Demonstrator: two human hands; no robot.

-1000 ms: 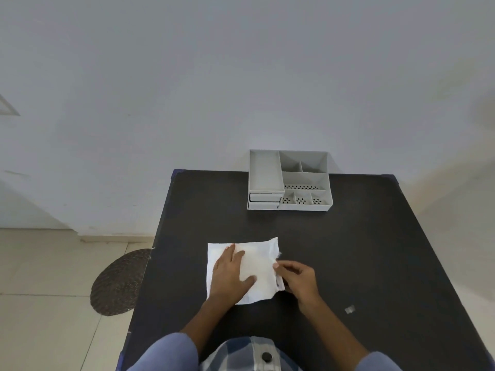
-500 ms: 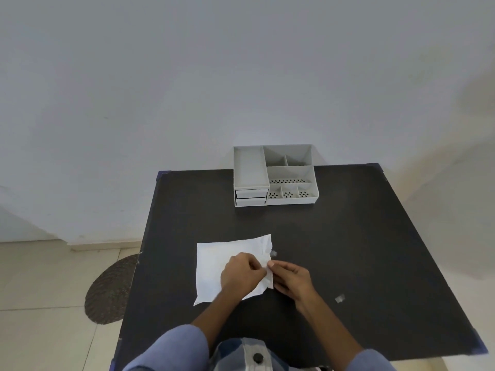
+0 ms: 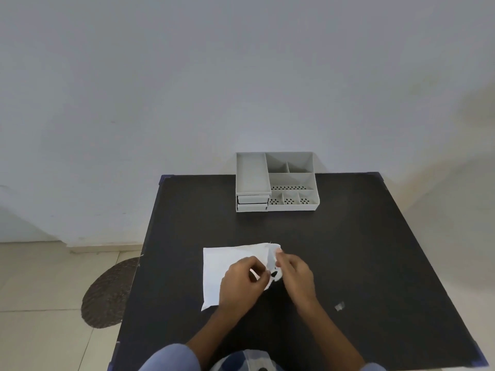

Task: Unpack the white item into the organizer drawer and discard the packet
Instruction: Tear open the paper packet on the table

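Our left hand (image 3: 242, 285), flat a second ago, now pinches the packet (image 3: 225, 266); our right hand (image 3: 293, 273) pinches its torn edge. Opening's begun, well short of the organizer (image 3: 277, 183).

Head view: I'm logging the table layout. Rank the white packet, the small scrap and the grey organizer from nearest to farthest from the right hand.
1. White packet: pinched at its right edge by the right hand.
2. Small scrap: on the table, right of that hand.
3. Grey organizer: at the table's far edge.

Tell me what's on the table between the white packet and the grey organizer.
Nothing: the head view shows only bare dark table between the white packet and the grey organizer.
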